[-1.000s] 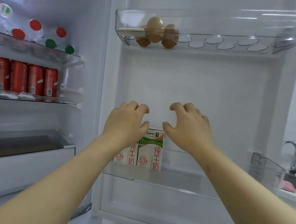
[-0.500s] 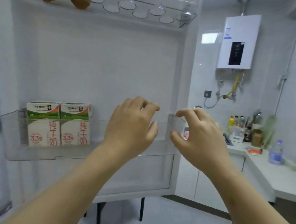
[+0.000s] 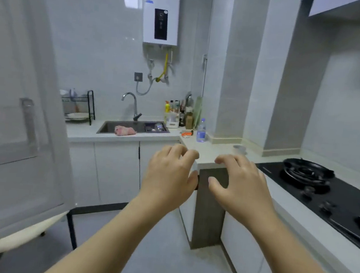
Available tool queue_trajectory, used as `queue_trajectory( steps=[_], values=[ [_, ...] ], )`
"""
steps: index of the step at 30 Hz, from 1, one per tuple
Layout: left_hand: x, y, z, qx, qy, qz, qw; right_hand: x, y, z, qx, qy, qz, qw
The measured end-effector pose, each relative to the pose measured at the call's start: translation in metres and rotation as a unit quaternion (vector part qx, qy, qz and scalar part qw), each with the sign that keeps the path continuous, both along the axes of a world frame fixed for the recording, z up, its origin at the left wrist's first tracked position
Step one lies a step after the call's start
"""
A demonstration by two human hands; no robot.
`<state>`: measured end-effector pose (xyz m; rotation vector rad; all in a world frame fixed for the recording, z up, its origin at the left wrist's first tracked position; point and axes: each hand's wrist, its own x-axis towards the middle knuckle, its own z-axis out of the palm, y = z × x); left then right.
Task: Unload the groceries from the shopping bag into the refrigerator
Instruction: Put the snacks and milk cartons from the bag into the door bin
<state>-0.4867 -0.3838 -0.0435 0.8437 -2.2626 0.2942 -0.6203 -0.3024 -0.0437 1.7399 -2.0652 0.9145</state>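
Both bare forearms reach forward from the bottom of the view, angled inward so the two hands hang side by side near the centre, close together but apart. The left hand (image 3: 168,177) is palm down, fingers loosely curled, thumb tucked toward the right — it holds nothing. The right hand (image 3: 239,185) mirrors it: palm down, knuckles up, fingers bent in a relaxed claw, thumb pointing toward the left hand, nothing in its grasp.

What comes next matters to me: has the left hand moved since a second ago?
Yes: the left hand has swung right, away from the refrigerator door, and now hovers before the counter corner.
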Motion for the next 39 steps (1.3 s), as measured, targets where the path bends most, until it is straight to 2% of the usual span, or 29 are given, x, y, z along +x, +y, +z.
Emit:
queue_trajectory(
  steps=[8, 17, 21, 25, 28, 32, 37, 39],
  values=[
    [-0.172, 0.051, -0.05, 0.064, -0.032, -0.15, 0.986, -0.15, 0.084, -0.052, 0.062, -0.046, -0.138, 0.987],
    [-0.325, 0.13, -0.099, 0.129, -0.065, -0.29, 0.946, -0.263, 0.182, -0.106, 0.108, -0.099, -0.294, 0.945],
    [-0.368, 0.169, -0.118, 0.165, -0.087, -0.368, 0.911, -0.289, 0.221, -0.126, 0.123, -0.127, -0.356, 0.918],
    [-0.41, 0.198, -0.139, 0.263, -0.087, -0.45, 0.849, -0.311, 0.259, -0.143, 0.129, -0.158, -0.422, 0.884],
    [-0.443, 0.215, -0.152, 0.252, -0.106, -0.491, 0.827, -0.328, 0.284, -0.153, 0.121, -0.175, -0.48, 0.851],
    [-0.494, 0.227, -0.163, 0.221, -0.122, -0.53, 0.81, -0.359, 0.302, -0.165, 0.106, -0.15, -0.55, 0.815],
    [-0.557, 0.221, -0.18, 0.201, -0.153, -0.556, 0.792, -0.405, 0.3, -0.182, 0.124, -0.137, -0.571, 0.8],
    [-0.577, 0.218, -0.19, 0.198, -0.149, -0.57, 0.783, -0.42, 0.299, -0.193, 0.144, -0.141, -0.591, 0.781]
  ],
)
